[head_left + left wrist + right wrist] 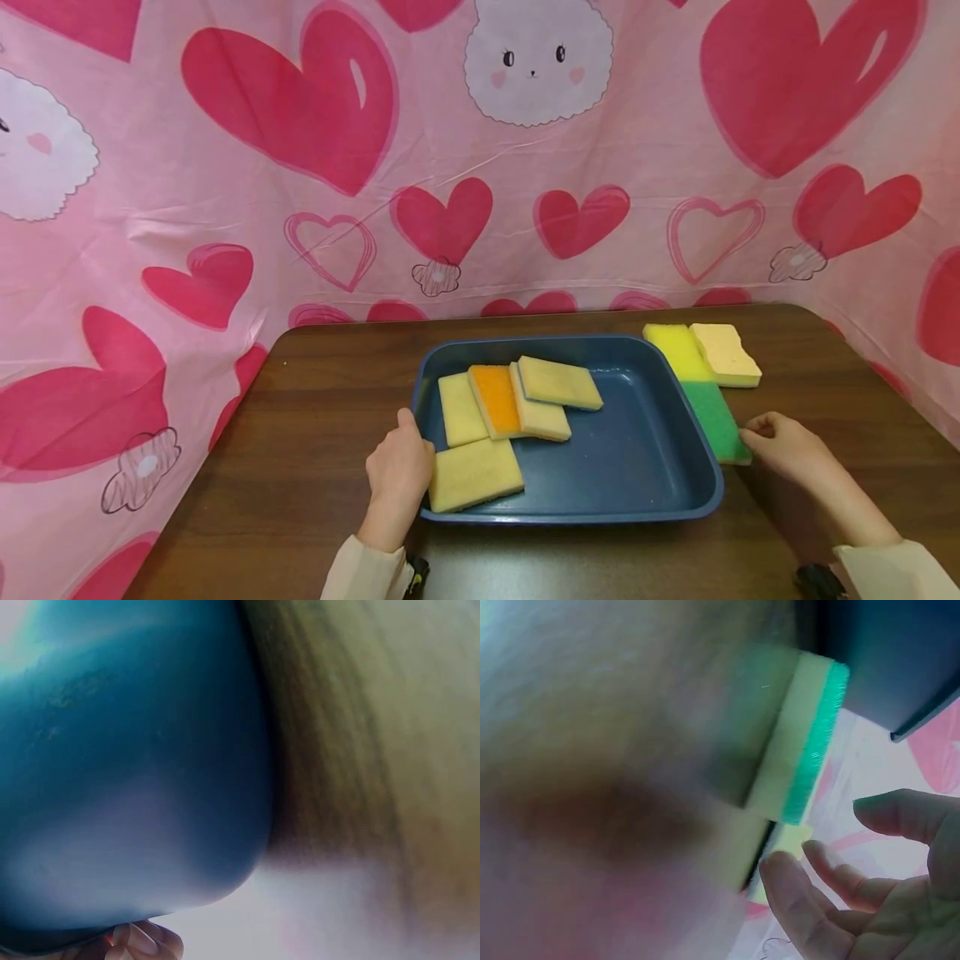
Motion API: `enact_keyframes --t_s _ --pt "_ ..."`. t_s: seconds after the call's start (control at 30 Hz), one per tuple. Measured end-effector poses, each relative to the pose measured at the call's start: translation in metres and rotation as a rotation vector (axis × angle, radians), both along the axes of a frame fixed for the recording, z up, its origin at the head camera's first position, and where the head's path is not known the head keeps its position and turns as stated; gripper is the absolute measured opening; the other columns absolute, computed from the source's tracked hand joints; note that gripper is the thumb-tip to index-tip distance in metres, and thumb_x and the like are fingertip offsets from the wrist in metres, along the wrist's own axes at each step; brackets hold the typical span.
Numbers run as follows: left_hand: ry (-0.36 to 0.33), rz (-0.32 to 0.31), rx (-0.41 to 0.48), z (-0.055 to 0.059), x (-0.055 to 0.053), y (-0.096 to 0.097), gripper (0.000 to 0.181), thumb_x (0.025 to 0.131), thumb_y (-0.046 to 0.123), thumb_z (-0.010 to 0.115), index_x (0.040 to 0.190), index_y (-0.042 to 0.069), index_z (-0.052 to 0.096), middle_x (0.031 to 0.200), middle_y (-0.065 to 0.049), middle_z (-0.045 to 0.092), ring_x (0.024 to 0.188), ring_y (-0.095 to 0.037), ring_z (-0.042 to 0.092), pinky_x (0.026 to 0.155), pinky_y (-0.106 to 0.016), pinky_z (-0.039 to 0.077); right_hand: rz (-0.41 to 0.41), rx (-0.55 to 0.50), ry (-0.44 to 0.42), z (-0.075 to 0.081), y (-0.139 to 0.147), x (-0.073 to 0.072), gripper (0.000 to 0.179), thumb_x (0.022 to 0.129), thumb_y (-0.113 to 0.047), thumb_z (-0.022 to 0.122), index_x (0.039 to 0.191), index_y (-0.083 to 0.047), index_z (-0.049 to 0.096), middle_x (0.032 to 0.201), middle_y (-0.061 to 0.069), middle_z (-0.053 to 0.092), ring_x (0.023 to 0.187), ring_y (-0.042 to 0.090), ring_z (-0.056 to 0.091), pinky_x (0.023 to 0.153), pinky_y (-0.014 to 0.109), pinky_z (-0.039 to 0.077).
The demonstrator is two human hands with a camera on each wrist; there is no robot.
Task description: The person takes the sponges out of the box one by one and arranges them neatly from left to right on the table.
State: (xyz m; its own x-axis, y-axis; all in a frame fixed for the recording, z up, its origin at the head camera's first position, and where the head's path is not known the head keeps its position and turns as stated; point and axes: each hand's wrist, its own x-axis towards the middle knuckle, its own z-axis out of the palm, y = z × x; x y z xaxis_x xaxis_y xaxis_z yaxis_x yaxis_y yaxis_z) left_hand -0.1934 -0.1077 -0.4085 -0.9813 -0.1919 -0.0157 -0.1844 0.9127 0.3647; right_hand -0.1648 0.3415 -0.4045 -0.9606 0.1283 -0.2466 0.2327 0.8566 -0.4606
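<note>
A deep blue rectangular tray (630, 467) lies on the table with several sponges in it. My left hand (400, 467) grips the tray's left rim; its fingertips (142, 939) show at the rim in the left wrist view. Against the tray's right side lies a green-topped sponge (712, 421), its cream foam layer visible in the right wrist view. Beside its near right corner is my right hand (787, 446), thumb and fingers spread apart with nothing between them. Inside the tray, an orange-topped sponge (495, 400) leans among cream ones, with one cream sponge (476, 475) nearest the left hand.
Beyond the green sponge are a yellow sponge (678, 352) and a wavy-edged cream sponge (726, 354), side by side. All sit on a dark brown wooden table (315, 417). A pink cloth (247, 167) with hearts hangs behind and around the table.
</note>
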Motion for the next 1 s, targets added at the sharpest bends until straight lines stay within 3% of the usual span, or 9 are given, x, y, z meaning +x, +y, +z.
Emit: enact_keyframes --t_s 0.13,0.43,0.53,1.0 --pt "-0.002 -0.003 -0.002 0.0 0.0 0.0 0.024 0.087 0.012 0.052 0.107 -0.001 0.047 0.061 -0.013 0.054 0.051 -0.025 0.051 0.048 -0.038 0.039 -0.002 0.012 0.058 0.009 -0.006 -0.001 0.052 0.095 -0.028 0.046 0.118 0.019 0.044 0.111 0.04 0.055 0.097 0.051 0.055 0.077 0.053 0.046" --pt "-0.004 -0.006 -0.002 0.001 0.0 0.0 0.023 0.087 0.011 0.051 0.106 -0.002 0.047 0.059 -0.012 0.053 0.05 -0.024 0.05 0.047 -0.037 0.038 0.087 -0.009 0.309 0.034 -0.052 -0.009 0.047 0.091 -0.017 0.057 0.124 0.014 0.046 0.118 0.04 0.052 0.106 0.054 0.053 0.086 0.062 0.043" --pt "-0.008 -0.008 0.002 0.001 0.001 0.0 0.025 0.087 0.012 0.052 0.108 -0.002 0.047 0.06 -0.013 0.054 0.05 -0.024 0.05 0.048 -0.038 0.038 0.129 -0.013 0.356 0.043 -0.067 -0.013 0.047 0.089 -0.015 0.06 0.124 0.014 0.047 0.119 0.039 0.051 0.106 0.054 0.052 0.087 0.062 0.044" --pt "-0.008 -0.001 -0.003 0.002 0.001 0.0 0.025 0.087 0.012 0.052 0.107 -0.002 0.046 0.061 -0.013 0.054 0.051 -0.024 0.05 0.049 -0.038 0.039 0.316 0.043 0.368 0.079 -0.13 -0.03 0.047 0.086 -0.017 0.066 0.124 0.006 0.053 0.121 0.028 0.055 0.11 0.043 0.055 0.092 0.056 0.046"
